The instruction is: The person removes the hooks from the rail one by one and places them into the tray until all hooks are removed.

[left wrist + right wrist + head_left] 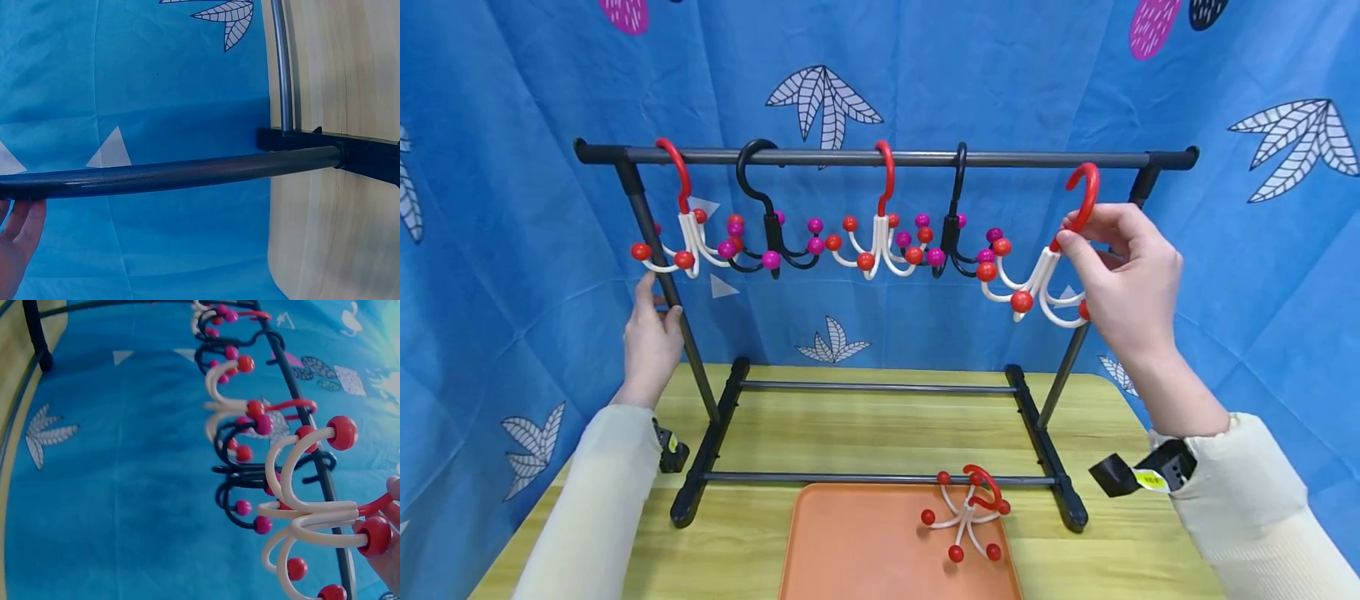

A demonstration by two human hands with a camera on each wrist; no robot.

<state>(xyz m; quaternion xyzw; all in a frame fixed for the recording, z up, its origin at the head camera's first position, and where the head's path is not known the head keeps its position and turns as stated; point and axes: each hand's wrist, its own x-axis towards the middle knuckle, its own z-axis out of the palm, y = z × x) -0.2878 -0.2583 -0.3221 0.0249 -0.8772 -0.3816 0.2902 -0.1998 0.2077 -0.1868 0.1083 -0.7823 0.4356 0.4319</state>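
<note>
My right hand pinches the red neck of a white hanger, a swivel hook with several curved prongs ending in red balls. Its hook top is close to the right end of the rack's bar; the right wrist view shows its prongs spread out. With thumb and fingers, my left hand holds the rack's left post; the left wrist view shows fingers against that post. Along the bar hang a white hanger, a black one, another white and another black.
An orange tray lies on the wooden table at the front, overlapping the rack's lower front rail. Another white hanger with red balls lies on it. Behind the rack hangs a blue patterned cloth. Black feet carry the rack.
</note>
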